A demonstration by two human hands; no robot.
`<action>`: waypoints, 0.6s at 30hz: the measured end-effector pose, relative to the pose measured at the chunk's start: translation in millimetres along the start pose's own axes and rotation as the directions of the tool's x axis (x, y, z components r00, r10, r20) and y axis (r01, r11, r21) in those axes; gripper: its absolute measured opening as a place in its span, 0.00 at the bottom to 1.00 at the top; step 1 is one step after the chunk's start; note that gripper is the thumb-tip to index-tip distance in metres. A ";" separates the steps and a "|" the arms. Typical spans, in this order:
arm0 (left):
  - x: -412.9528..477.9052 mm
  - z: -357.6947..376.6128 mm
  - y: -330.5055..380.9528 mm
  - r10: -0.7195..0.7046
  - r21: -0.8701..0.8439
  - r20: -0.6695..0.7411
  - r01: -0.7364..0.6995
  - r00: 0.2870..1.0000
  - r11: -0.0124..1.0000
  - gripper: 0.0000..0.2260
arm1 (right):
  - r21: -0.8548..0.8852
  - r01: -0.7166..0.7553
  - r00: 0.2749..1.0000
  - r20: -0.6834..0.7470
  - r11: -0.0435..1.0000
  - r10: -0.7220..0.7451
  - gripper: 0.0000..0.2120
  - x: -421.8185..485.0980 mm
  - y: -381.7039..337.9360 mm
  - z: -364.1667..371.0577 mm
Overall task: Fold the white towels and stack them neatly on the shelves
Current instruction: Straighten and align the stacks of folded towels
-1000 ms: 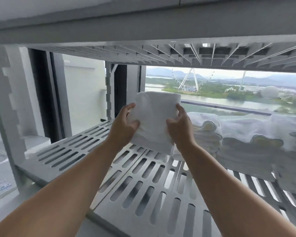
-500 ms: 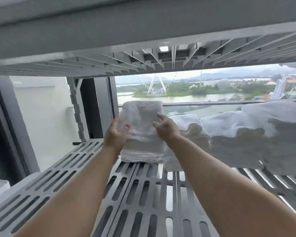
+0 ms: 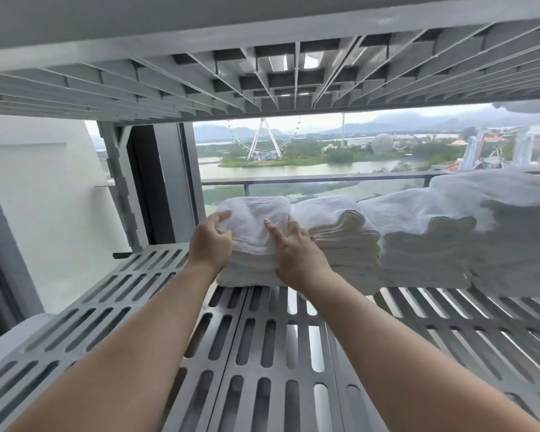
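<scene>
Placement. Setting towel (image 3: 254,215) down on top of leftmost stack (image 3: 247,274), toward back of slotted shelf (image 3: 262,353). Judging stacking step for this piece as nearly finished.

Going left to right. Passing corner post (image 3: 119,188) at far left, well apart from the work. Pinching towel's left edge with left hand (image 3: 211,244), with fingers curled over the corner. Pressing on towel's right side with right hand (image 3: 296,254), grasping nothing, with fingers fairly straight and index finger lying flat on top. Touching second stack (image 3: 340,241) with the outer right fingers. Leaving third stack (image 3: 418,244) and fourth stack (image 3: 512,235) alone further right, lined up side by side in one row.

Probably needing next: letting go on the left, squaring towel flush with layers below, drawing both hands straight back toward shelf front. Needing light touch on soft, rumpled top layer; risking dragging it out of line with a careless pull.

Having room on slats left of the stack up to the post, and wide room in front for withdrawing. Running tight on the right, with no gap to second stack. Working under upper shelf (image 3: 262,73), with headroom looking ample. Not seeing shelf's back edge behind the stacks, so avoiding pushing deeper.
</scene>
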State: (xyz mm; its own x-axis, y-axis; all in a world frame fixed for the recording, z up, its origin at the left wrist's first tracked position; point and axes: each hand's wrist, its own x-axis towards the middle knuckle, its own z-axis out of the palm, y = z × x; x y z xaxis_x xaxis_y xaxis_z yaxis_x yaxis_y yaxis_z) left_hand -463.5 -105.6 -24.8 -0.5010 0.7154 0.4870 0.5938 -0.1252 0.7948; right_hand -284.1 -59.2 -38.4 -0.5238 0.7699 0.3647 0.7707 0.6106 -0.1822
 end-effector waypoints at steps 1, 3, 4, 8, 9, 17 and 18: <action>2.7 -0.2 4.7 0.023 0.011 0.020 -0.023 1.000 1.000 0.21 | -0.008 -0.010 1.000 -0.007 1.000 0.010 0.48 0.9 -1.0 2.2; 10.9 0.4 13.4 0.070 0.028 0.048 -0.071 0.996 0.997 0.23 | -0.018 -0.028 0.999 0.020 0.999 0.028 0.50 1.5 -1.5 7.0; 15.9 0.6 17.8 0.097 0.039 0.062 -0.100 0.993 0.994 0.24 | -0.022 -0.038 0.999 0.025 0.999 0.038 0.52 1.1 -1.4 9.1; 35.9 -3.1 19.3 0.233 0.086 0.095 -0.241 0.968 0.967 0.24 | -0.030 -0.068 0.991 -0.115 0.997 0.064 0.44 0.4 -4.1 18.0; 38.2 -4.0 12.0 0.225 0.096 0.086 -0.233 0.970 0.968 0.23 | -0.042 -0.068 0.987 -0.149 0.997 0.061 0.42 0.7 -5.6 19.7; 17.4 6.1 -47.2 -0.095 0.054 0.018 0.094 0.995 0.994 0.18 | -0.136 0.019 0.959 -0.277 0.991 -0.057 0.31 -0.3 -10.0 16.1; 17.3 5.9 -45.8 -0.101 0.038 0.009 0.100 0.995 0.994 0.18 | -0.141 0.023 0.956 -0.285 0.990 -0.063 0.30 -0.3 -11.5 13.2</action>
State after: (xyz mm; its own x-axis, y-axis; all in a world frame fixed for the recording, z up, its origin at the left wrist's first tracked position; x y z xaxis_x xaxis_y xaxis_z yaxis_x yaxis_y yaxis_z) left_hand -495.7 -83.4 -54.9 -0.5524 0.7308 0.4009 0.5642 -0.0263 0.8252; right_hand -297.6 -64.0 -48.4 -0.4457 0.6449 0.6208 0.8018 0.5961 -0.0436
